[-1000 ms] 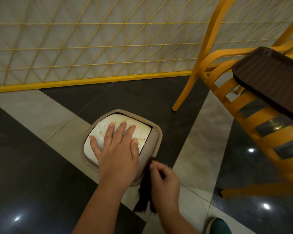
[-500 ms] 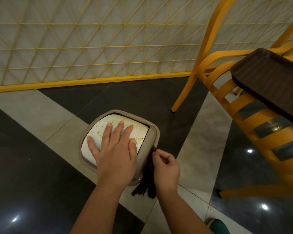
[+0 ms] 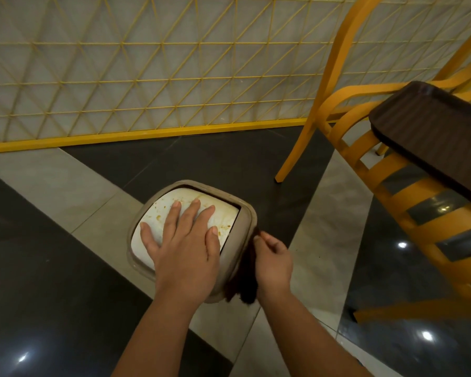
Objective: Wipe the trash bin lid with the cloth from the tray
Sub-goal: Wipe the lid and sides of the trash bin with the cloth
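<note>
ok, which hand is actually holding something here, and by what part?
The right hand pinches the dark cloth near its upper end, against the bin rim. The left hand holds nothing: it presses flat on the white lid.

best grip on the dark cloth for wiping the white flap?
Bunch its upper end, coming from the right. The cloth hangs down the bin rim on that side; the right hand already pinches it there, and the left hand covers the flap.
</note>
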A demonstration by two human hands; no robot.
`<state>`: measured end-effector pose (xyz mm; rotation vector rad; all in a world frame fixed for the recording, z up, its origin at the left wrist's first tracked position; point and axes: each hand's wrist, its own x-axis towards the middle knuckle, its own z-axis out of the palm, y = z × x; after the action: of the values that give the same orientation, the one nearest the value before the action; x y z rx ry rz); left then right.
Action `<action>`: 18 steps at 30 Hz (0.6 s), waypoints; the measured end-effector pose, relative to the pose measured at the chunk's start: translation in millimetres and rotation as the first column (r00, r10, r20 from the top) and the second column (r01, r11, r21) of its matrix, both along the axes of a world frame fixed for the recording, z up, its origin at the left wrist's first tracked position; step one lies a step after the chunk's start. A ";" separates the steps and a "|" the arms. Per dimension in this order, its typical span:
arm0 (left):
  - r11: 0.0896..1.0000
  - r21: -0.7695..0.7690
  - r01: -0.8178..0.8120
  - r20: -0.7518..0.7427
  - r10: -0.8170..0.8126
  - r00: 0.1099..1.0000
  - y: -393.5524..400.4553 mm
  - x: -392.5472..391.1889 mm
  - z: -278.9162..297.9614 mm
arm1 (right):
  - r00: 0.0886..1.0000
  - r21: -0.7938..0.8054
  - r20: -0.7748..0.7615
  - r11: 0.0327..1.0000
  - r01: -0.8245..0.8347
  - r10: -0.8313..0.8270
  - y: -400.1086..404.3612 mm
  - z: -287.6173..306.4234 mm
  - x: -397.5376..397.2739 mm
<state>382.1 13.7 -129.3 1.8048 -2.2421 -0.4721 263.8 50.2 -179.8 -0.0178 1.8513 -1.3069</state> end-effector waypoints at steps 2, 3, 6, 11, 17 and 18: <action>1.000 0.015 0.025 -0.014 -0.024 1.000 -4.1 4.6 2.3 | 0.996 0.019 0.058 0.998 -0.064 0.063 -4.3 -2.5 -8.6; 0.999 0.023 0.045 -0.023 -0.045 0.999 -7.2 7.4 3.6 | 0.990 0.025 0.102 0.994 -0.102 0.099 -0.3 -3.0 -8.0; 0.994 0.048 0.099 0.000 -0.099 0.995 -11.3 12.0 7.3 | 0.966 0.034 0.218 0.988 -0.150 0.139 25.2 -4.6 1.7; 0.998 0.000 -0.062 0.090 0.061 0.994 -2.9 6.1 16.6 | 0.968 -0.007 0.239 0.997 -0.082 0.082 51.3 -7.2 18.2; 0.949 0.079 -0.304 0.123 0.293 0.948 7.2 -24.3 11.0 | 0.992 -0.125 -0.101 0.990 0.061 -0.074 35.3 4.8 6.3; 0.947 0.078 -0.312 0.141 0.300 0.944 7.3 -25.3 8.5 | 0.986 -0.158 -0.165 0.987 -0.013 -0.014 32.7 5.5 7.1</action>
<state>356.8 20.9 -120.8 2.2449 -1.9890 -0.4239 270.9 82.9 -174.3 -0.2164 1.8793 -1.4887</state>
